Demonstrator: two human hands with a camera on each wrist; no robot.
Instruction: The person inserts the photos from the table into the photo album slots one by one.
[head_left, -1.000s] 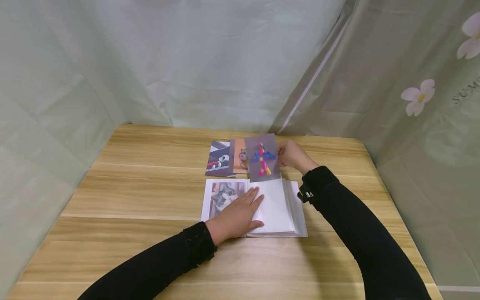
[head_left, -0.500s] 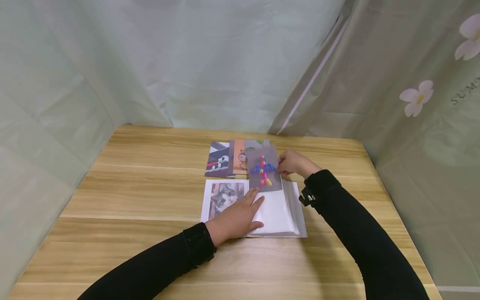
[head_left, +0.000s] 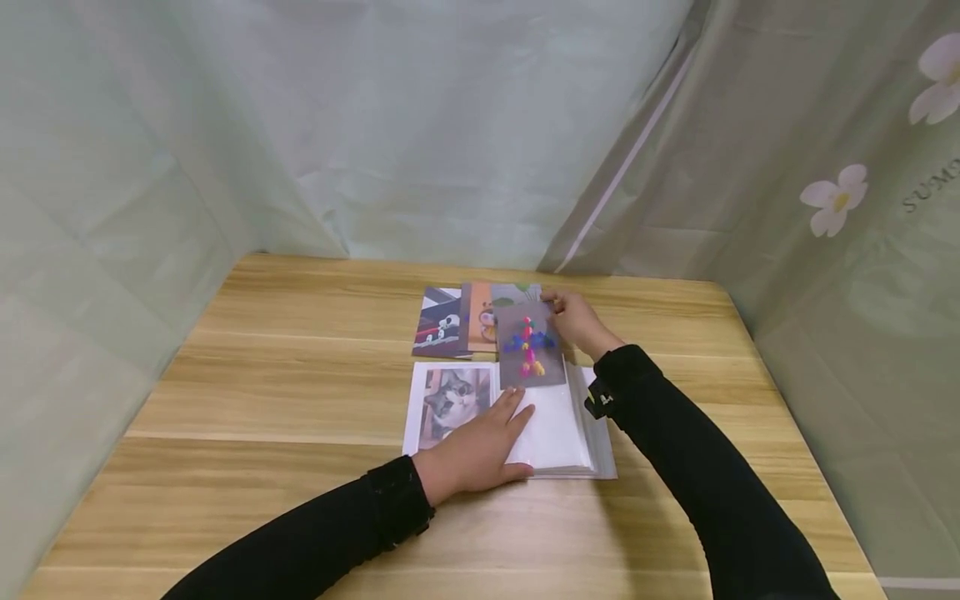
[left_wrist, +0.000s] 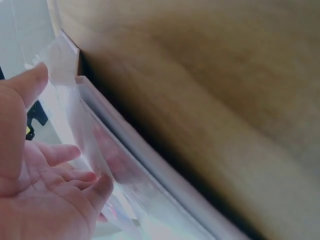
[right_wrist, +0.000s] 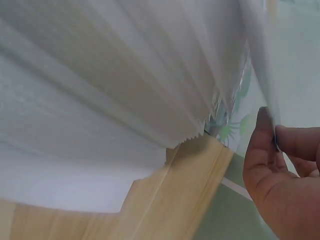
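An open photo album (head_left: 555,429) lies on the table, a cat photo (head_left: 452,398) in its left page and a white sleeve on its right. My left hand (head_left: 476,446) rests across the album's middle with fingers spread; in the left wrist view, its fingers (left_wrist: 102,192) lie along the clear sleeve. With thumb and fingertip my right hand (head_left: 577,319) pinches the upper right corner of a grey photo (head_left: 513,358) of a colourful bead-like figure. The photo's lower part overlaps the top of the right page. In the right wrist view, the fingers (right_wrist: 265,150) pinch a thin sheet edge.
Behind the album lie several more cards: a dark one with cartoon figures (head_left: 438,325), an orange one (head_left: 482,317) and a grey-green one (head_left: 525,292) partly under the held photo. A pale curtain (head_left: 450,125) hangs behind the wooden table (head_left: 262,375).
The grey photo has come down toward me, further over the right page. My right hand has shifted from its right edge to its upper corner. My left hand stays on the album.
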